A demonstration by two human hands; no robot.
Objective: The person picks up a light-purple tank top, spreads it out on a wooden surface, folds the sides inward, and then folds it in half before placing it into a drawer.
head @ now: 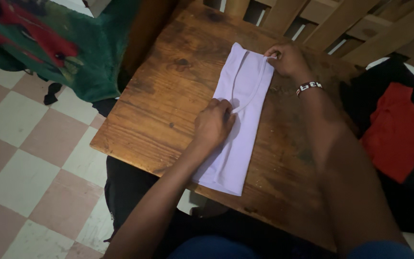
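A pale lilac garment (238,115), folded into a long narrow strip, lies lengthwise on the wooden table (168,96). My left hand (213,123) presses down on the strip's middle, fingers curled over a strap-like edge. My right hand (287,58), with a beaded bracelet on its wrist, pinches the strip's far right corner. Both forearms reach in from the bottom of the view.
A green and red patterned cloth (58,43) hangs at the upper left over a checkered tile floor (25,158). Red clothing (396,132) on dark fabric lies to the right. Wooden slats (322,19) stand behind the table's far edge.
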